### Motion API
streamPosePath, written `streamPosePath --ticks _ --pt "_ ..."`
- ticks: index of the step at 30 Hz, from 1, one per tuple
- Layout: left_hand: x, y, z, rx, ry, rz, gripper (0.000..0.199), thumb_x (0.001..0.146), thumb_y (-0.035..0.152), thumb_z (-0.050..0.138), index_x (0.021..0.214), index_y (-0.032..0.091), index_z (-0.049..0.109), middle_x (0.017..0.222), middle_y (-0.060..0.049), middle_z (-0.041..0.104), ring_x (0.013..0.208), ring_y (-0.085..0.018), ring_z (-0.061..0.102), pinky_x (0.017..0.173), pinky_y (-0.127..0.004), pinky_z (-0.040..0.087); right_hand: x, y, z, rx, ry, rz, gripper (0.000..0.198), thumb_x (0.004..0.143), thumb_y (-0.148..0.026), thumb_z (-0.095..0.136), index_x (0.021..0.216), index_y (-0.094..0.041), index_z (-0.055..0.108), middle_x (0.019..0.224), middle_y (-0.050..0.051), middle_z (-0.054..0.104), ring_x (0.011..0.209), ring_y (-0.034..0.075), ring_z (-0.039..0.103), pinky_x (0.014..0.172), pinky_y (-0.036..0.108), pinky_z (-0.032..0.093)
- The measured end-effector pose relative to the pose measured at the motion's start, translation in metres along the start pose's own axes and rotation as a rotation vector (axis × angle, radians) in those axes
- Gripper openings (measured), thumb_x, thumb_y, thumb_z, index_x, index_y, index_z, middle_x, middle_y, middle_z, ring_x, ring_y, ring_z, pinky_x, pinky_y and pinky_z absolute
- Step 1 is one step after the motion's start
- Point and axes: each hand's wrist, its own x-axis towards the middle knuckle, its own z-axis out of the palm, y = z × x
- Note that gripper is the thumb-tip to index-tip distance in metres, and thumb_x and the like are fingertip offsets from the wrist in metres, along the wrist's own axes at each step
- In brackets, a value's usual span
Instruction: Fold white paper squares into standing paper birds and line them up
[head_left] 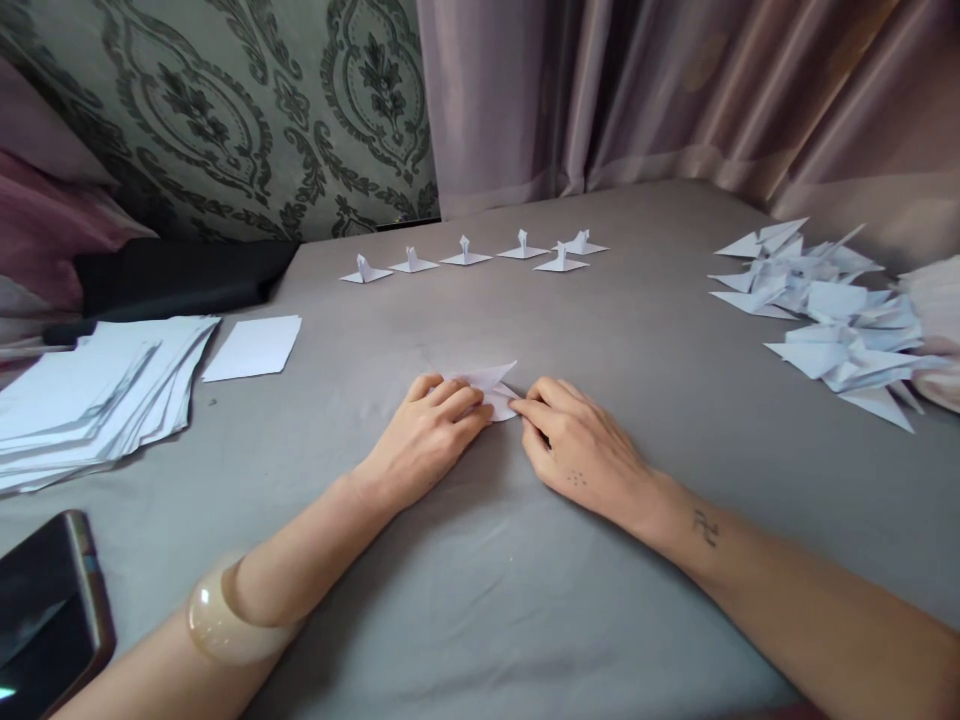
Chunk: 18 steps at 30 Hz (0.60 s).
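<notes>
Grey cloth (615,330) under paper stack (97,390), folded paper pieces (847,365), phone (45,610)

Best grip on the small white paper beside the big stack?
Probably pinch the small white paper by its right edge, coming from the right: it lies flat, that edge is free, and the big stack crowds its left.

Matt folded paper (486,377), smooth paper sheets (82,375), glossy bangle (214,620); matt cloth cover (480,600), satiny curtain (502,100)

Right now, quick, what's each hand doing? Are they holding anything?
Left hand: closed, holding the folded paper.
Right hand: fingers curled, fingertips at the paper's right end; can't tell if it's pinching.
</notes>
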Motion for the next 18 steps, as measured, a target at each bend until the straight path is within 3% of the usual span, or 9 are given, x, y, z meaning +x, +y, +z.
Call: streamPosePath --ticks 7,18 --pt "-0.003 0.003 -0.007 0.015 -0.005 0.017 0.027 0.098 0.013 0.037 0.105 0.014 0.063 0.088 -0.005 0.070 0.082 -0.018 0.063 0.088 -0.036 0.039 0.000 0.000 -0.001 -0.052 0.003 -0.022 0.027 0.091 -0.013 0.043 0.097 -0.018 0.069 0.088 0.006 0.060 0.084 0.018 0.055 0.075 0.032 0.041" --pt "0.007 0.012 -0.003 -0.104 -0.013 -0.233 0.029 0.098 0.027 0.043 0.082 0.018 0.066 0.079 -0.004 0.068 0.078 -0.017 0.063 0.082 -0.034 0.041 0.004 0.003 0.001 0.043 0.009 0.065 0.019 0.091 -0.029 0.057 0.101 -0.020 0.070 0.092 0.004 0.064 0.082 0.016 0.060 0.071 0.029 0.043"
